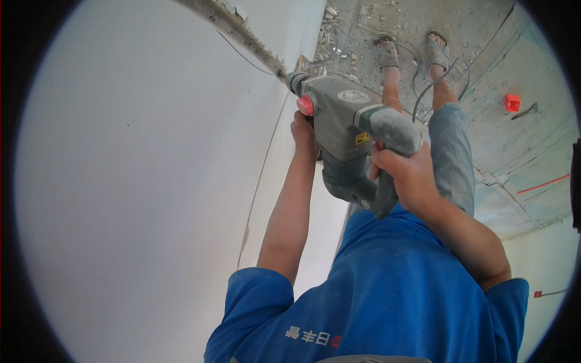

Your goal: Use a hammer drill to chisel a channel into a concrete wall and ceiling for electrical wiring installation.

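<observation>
A dusty grey-green rotary hammer drill (339, 121) is held in front of my body, its chuck end toward the white wall (133, 145). My right hand (408, 172) is wrapped around its rear handle, with a finger near the red trigger. Under the front of the body, beside the red knob (305, 104), my left hand (304, 134) is closed on the drill; most of its fingers are hidden. The chuck (295, 81) meets the lower end of a rough chiselled groove (242, 39) in the wall. No bit can be made out clearly.
Rubble (339, 51) lies along the foot of the wall. A grey cable (436, 85) runs from the drill down across the floor near my sandalled feet. To the right are a red box (512, 103), a dark tool (525, 112) and a red strip (543, 183).
</observation>
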Motion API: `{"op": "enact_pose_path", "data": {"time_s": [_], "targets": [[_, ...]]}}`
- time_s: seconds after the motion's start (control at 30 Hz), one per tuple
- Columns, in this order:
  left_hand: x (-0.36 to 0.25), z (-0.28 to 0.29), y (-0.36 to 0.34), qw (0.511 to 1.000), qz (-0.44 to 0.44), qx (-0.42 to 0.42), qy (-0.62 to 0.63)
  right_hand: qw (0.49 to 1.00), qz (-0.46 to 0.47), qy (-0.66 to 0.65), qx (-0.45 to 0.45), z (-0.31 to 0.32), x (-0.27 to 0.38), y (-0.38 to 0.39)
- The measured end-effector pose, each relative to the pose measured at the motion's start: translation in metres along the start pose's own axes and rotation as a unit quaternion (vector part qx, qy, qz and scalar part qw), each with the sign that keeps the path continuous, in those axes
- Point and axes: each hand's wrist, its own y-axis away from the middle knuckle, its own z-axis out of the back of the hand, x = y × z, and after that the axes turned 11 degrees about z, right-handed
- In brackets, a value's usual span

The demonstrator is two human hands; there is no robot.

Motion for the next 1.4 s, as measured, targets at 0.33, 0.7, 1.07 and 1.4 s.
{"op": "enact_pose_path", "data": {"time_s": [0.33,0.7,1.07,1.4], "targets": [[0.051,0.04,-0.058,0.998,-0.035,0.055,0.012,0.995,-0.02,0.088,-0.034,-0.009,-0.036,0.009],[0.013,-0.016,0.013,0.998,-0.029,-0.011,0.05,0.998,-0.046,0.036,0.021,0.028,0.006,-0.011],[0.066,0.017,-0.052,0.984,0.0,0.12,0.128,0.982,0.004,0.182,0.047,0.014,-0.039,0.03],[0.089,0.041,-0.091,0.868,0.055,0.421,0.256,0.98,0.036,0.181,0.073,0.002,-0.06,0.035]]}}
